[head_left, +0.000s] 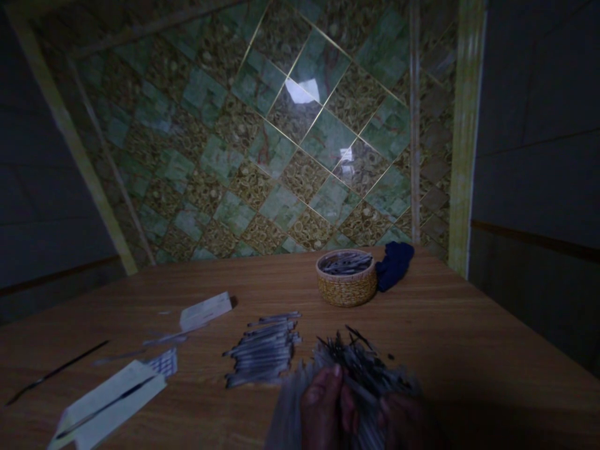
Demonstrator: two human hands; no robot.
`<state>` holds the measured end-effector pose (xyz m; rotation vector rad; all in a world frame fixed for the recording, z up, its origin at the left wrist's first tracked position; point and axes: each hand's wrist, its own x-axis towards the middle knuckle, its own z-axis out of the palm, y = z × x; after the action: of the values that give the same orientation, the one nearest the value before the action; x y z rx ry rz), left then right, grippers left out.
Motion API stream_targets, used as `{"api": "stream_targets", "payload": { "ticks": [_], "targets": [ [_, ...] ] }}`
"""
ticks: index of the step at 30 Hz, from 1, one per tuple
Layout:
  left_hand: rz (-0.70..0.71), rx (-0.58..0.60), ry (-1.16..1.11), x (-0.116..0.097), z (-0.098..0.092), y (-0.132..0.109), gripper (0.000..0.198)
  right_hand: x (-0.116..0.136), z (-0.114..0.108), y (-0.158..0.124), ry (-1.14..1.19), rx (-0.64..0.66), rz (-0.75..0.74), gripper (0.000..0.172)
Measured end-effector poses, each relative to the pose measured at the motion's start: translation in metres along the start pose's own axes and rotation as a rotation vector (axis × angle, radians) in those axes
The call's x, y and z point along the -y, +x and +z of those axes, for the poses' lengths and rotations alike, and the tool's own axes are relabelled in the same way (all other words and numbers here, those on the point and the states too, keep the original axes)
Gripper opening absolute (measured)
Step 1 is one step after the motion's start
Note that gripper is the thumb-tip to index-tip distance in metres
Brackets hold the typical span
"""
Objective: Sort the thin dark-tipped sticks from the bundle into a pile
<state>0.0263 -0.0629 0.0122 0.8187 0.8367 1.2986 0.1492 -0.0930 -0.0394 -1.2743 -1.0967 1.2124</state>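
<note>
Heap of slim pieces [368,362], row [262,355] left of it, basket [347,292] behind heap, cloth [394,265] right of basket

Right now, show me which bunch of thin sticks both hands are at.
The loose bunch nearest the camera, where the left hand and right hand are. The row to its left lies untouched; the other bunch sits in the woven basket.

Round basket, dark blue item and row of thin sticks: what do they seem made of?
Round basket: probably wicker or plastic imitation, coarse; its wall looks woven. Dark blue item: likely matte cloth; it lies crumpled. Thin sticks: perhaps plastic, from their greyish sheen; blur leaves doubt.
</note>
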Motion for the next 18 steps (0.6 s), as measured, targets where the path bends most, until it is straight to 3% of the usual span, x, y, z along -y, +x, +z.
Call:
{"api": "stream_targets", "payload": {
  "ticks": [4,7,14,18],
  "targets": [
    [0.029,0.014,0.024,-0.001,0.001,-0.001,0.038,-0.002,0.0,0.002,0.035,0.038,-0.048,0.038],
    [0.035,0.009,0.037,0.0,0.0,-0.002,0.037,0.001,0.002,0.0,0.138,-0.006,0.009,0.029],
    [0.039,0.015,0.038,0.004,-0.005,0.001,0.04,0.009,0.001,-0.005,0.052,-0.011,0.04,0.05],
    [0.046,0.015,0.039,0.004,-0.003,0.001,0.04,0.0,0.001,-0.002,0.131,0.022,-0.023,0.044]
  ]
}}
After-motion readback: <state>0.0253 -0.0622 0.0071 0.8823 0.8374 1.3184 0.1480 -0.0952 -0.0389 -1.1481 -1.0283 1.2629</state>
